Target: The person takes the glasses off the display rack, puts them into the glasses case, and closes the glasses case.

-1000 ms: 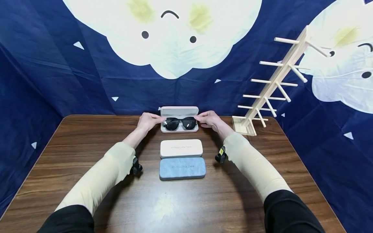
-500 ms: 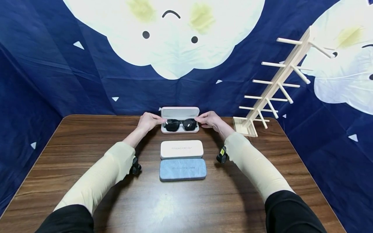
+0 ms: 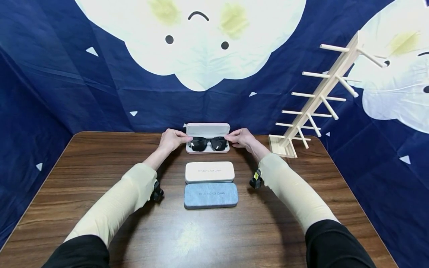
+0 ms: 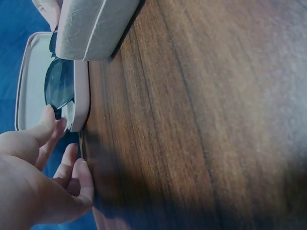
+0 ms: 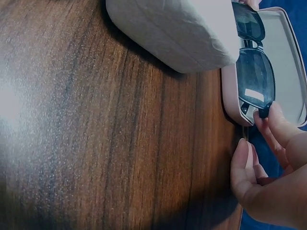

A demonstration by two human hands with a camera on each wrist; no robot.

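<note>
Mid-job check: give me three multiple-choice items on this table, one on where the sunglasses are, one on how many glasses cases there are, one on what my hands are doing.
1. Where are the sunglasses?
A. In the open case at the table's far edge
B. On the wooden rack
C. On the blue case

2. How many glasses cases are on the table?
A. One
B. Two
C. Three

3. What are the hands doing?
A. Resting flat on the table
B. Each pinching one end of the sunglasses
C. Lifting the blue case

Answers:
1 A: the dark lenses sit inside the open case, its lid raised.
2 C: that one, a closed cream case and a closed blue case.
3 B: the left hand and right hand pinch the frame's ends, as both wrist views show.
</note>
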